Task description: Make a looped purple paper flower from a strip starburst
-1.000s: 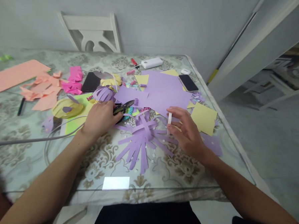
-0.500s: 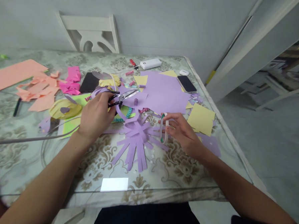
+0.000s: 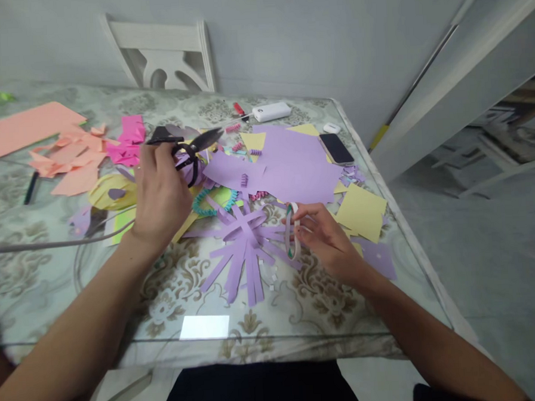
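Note:
My left hand [image 3: 162,191] grips black-handled scissors [image 3: 194,150] above the heap of papers, their blades pointing to the upper right. Between the fingers of my right hand [image 3: 325,236] is a roll of tape [image 3: 291,232], held upright on its edge over the table. Purple paper strips [image 3: 243,249], joined at the middle and fanned out, lie between my hands. A turquoise crinkled paper ring [image 3: 214,202] sits just behind them. Small white bits are scattered beside the strips.
A large purple sheet [image 3: 295,166], yellow squares [image 3: 362,212], a phone [image 3: 335,148] and a white power bank [image 3: 272,111] lie on the right half. Peach paper [image 3: 30,129], pink paper [image 3: 127,140] and a cable [image 3: 63,245] are on the left. A chair [image 3: 163,38] stands behind.
My left hand has moved left and up a little with the scissors, whose blades have turned more upward. The turquoise ring is now more exposed. My right hand and the tape have hardly moved.

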